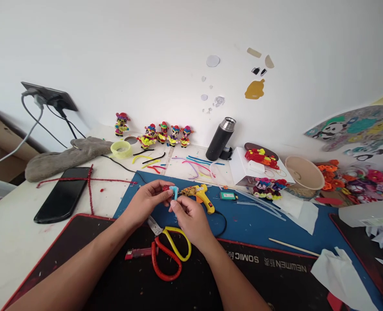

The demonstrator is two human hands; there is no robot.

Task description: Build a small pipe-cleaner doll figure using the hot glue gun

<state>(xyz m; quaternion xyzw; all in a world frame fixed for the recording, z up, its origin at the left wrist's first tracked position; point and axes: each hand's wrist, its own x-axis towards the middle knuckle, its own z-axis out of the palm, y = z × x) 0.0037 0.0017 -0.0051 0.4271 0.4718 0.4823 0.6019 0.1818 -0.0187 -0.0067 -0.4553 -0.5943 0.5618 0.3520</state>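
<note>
Showing red and blue, a small piece (173, 188) is held mid-frame, its red end pinched in the left hand (144, 201), its blue end in the nearly closed right hand (194, 222). It seems part-made; five complete-looking figures (148, 137) are set at upper left to centre. "SOMIC" and "NEWMEN" are printed on the mat (236, 283), lower right.

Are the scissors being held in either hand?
No, the scissors lie with their looped handles on the black mat, while the left hand and right hand pinch a small red and light-blue fuzzy piece.
</note>
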